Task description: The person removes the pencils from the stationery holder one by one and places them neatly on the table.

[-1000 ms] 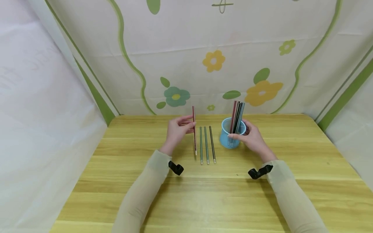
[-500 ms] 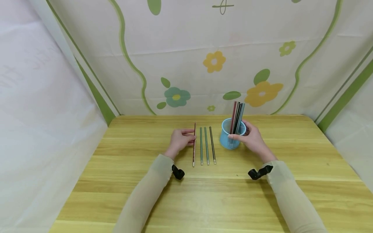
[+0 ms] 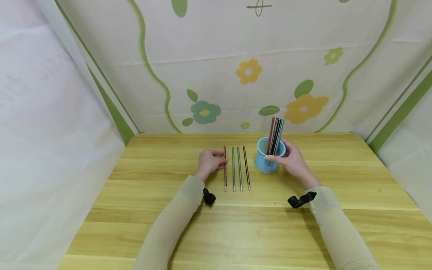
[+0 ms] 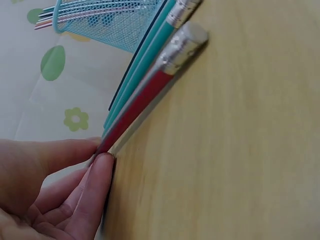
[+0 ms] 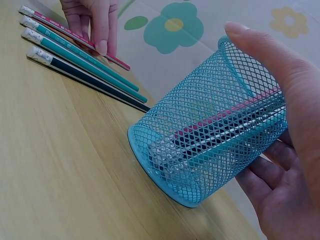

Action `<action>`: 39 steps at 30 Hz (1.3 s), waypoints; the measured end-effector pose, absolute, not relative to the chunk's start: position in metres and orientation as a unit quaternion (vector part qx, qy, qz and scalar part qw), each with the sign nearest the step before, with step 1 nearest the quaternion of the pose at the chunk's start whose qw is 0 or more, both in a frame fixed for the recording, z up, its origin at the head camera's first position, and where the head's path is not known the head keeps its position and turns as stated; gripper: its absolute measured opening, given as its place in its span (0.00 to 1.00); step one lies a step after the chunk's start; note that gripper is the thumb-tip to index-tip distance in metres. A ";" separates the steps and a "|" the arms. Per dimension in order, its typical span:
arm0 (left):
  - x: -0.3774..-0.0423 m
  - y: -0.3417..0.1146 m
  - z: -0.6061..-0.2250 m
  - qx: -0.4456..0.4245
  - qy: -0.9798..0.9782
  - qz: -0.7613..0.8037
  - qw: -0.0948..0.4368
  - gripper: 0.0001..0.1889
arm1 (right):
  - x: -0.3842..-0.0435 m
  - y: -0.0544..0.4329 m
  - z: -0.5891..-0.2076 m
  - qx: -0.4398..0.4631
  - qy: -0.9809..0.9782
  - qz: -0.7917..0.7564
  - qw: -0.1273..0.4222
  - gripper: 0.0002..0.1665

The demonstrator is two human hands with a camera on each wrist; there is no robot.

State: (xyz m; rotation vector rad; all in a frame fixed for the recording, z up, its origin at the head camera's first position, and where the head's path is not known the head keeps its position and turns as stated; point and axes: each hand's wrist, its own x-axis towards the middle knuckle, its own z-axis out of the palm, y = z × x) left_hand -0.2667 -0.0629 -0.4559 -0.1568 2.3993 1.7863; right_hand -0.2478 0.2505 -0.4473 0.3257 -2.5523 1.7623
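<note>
Between thumb and fingers, my left hand point(image 3: 210, 162) pinches a red pencil point(image 3: 225, 176) low over the table, its eraser end toward me. Just right of it lie two green pencils point(image 3: 233, 168) and a black pencil point(image 3: 246, 168), side by side with the erasers near me. My right hand point(image 3: 293, 159) holds a light blue mesh pencil cup point(image 3: 262, 165), thumb across the front and fingers behind. Several pencils point(image 3: 275, 137) in red, black and blue-green lean in the cup, their eraser ends at the bottom in the right wrist view.
The wooden table point(image 3: 249, 232) reaches back to a white cloth point(image 3: 216, 75) printed with flowers and leaves. More white cloth point(image 3: 50, 150) hangs at the left. A black wrist mount point(image 3: 209, 197) sits on the left sleeve.
My left hand has lowered the red pencil toward me and laid it into line left of the green pencils. The right hand stays on the cup.
</note>
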 end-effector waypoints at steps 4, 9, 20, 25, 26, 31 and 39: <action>-0.268 -0.061 -0.457 -0.049 0.809 0.582 0.066 0.15 | -0.248 0.251 -0.447 0.103 -0.818 0.566 0.009 0.48; -0.269 -0.059 -0.456 -0.052 0.818 0.569 0.063 0.15 | -0.249 0.251 -0.449 0.101 -0.817 0.567 0.005 0.50; -0.268 -0.060 -0.454 -0.061 0.808 0.582 0.073 0.15 | -0.248 0.250 -0.446 0.099 -0.815 0.571 0.002 0.49; -0.267 -0.065 -0.452 -0.049 0.794 0.602 0.071 0.16 | -0.247 0.250 -0.446 0.101 -0.814 0.572 0.005 0.48; -0.267 -0.066 -0.452 -0.044 0.791 0.606 0.067 0.17 | -0.247 0.250 -0.446 0.101 -0.814 0.572 0.005 0.48; -0.270 -0.070 -0.449 -0.022 0.779 0.625 0.047 0.20 | -0.247 0.250 -0.447 0.102 -0.816 0.569 0.004 0.49; -0.275 -0.071 -0.443 0.023 0.758 0.652 0.027 0.21 | -0.247 0.250 -0.447 0.099 -0.817 0.568 0.002 0.50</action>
